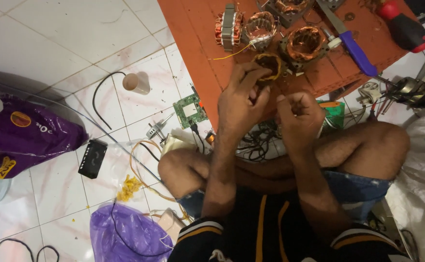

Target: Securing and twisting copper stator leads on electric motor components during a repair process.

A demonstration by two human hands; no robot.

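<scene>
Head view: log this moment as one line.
left hand: holds copper coil | right hand: closed, contents unclear | orange board: other windings, blue-handled knife

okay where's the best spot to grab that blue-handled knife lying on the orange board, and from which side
Take the blue-handled knife by its blue handle, the thick end nearer the person. The bare metal blade points away toward the board's far edge. Coming in from the right hand's side looks best, since the copper-wound motor coil crowds its left.
</scene>
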